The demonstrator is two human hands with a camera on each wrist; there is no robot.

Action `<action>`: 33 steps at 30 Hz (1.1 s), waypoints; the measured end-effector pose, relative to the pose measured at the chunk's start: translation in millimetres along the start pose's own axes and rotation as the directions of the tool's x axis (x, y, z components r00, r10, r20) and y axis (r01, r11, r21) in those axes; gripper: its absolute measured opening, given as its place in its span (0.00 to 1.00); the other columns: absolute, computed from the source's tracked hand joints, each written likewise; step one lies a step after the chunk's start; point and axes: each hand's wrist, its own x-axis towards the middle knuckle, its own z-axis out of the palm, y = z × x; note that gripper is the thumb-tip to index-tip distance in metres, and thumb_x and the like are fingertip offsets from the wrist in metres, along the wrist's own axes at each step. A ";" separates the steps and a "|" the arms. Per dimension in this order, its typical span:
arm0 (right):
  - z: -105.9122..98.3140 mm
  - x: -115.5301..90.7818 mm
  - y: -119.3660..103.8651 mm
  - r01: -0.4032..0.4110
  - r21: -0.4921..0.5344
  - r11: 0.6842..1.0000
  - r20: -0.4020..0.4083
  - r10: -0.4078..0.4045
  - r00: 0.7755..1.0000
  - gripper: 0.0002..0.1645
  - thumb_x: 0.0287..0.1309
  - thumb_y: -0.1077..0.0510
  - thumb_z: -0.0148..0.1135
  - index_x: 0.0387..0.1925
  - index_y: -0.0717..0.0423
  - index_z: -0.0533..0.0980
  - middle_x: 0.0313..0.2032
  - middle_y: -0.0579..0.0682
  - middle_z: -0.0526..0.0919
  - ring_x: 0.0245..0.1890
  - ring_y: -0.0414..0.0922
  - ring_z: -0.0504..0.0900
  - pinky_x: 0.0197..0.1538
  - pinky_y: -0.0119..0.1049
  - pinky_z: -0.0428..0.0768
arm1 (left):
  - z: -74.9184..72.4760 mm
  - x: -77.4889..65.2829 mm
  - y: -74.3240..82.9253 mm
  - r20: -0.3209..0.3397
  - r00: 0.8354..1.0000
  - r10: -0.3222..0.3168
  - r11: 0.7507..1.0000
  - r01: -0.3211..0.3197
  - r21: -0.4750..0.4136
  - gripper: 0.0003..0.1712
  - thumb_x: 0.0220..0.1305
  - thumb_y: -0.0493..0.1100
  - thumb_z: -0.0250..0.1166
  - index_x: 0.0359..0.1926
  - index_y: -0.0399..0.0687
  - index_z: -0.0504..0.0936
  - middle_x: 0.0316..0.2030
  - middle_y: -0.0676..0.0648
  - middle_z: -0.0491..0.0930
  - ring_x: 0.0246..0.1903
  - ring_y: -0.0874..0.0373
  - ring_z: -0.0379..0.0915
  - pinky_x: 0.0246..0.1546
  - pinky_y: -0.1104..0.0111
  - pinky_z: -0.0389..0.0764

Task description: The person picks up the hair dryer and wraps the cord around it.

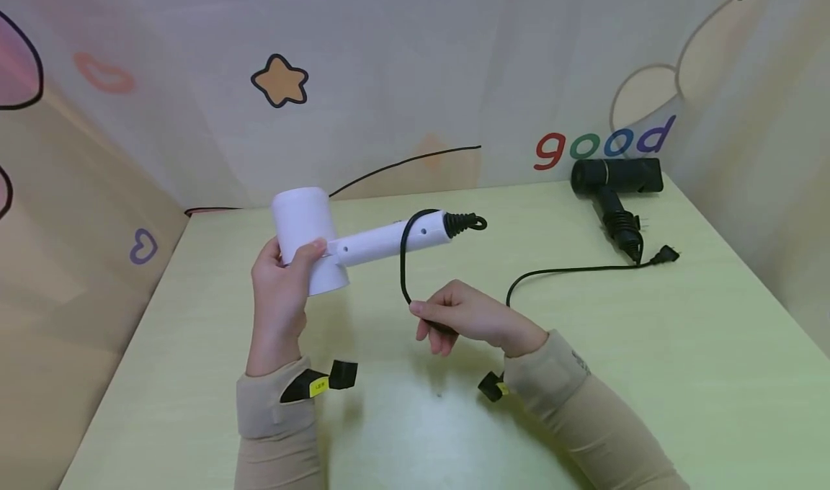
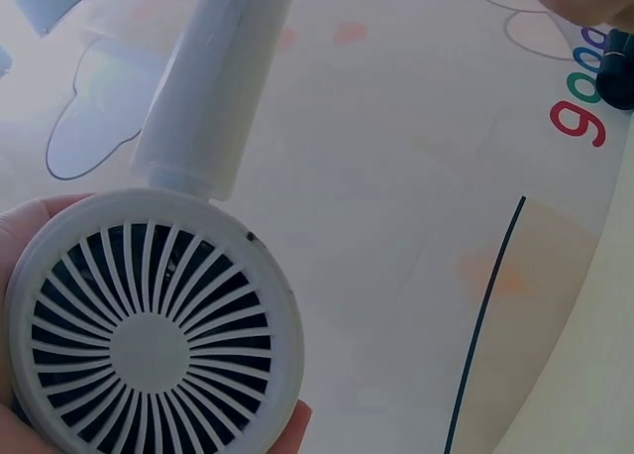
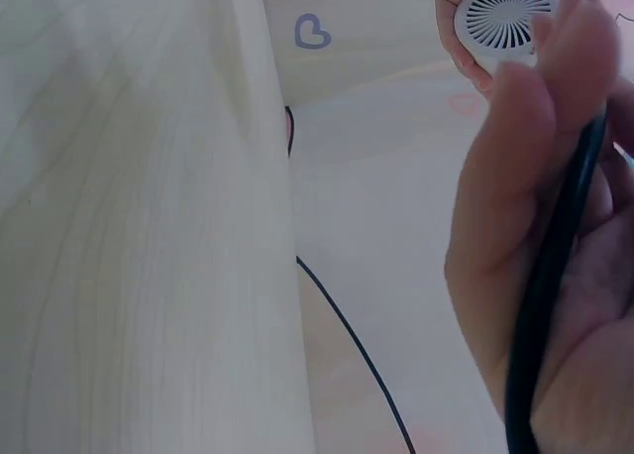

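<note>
A white hair dryer is held up above the table, its handle pointing right. My left hand grips its wide barrel, thumb across the front near the handle joint. The round slatted intake grille faces the left wrist camera. From the ribbed black sleeve at the handle's end comes a black cord, which crosses over the handle and hangs down to my right hand. That hand pinches the cord between thumb and fingers; in the right wrist view the cord runs along the palm.
At the back right of the table lies a black hair dryer, its cord wound round the handle. Near it lies a black plug, whose cord runs left behind my right wrist. A printed curtain hangs behind the table.
</note>
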 end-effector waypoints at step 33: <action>-38.0 -3.0 -1.2 0.193 -0.286 0.939 -0.078 -0.223 0.972 0.08 0.62 0.62 0.56 0.30 0.58 0.80 0.28 0.48 0.81 0.31 0.44 0.75 0.35 0.33 0.74 | -15.4 -2.8 -0.9 0.353 0.935 0.022 0.998 -0.039 0.042 0.30 0.56 0.36 0.62 0.61 0.38 0.68 0.47 0.45 0.74 0.41 0.53 0.75 0.39 0.62 0.81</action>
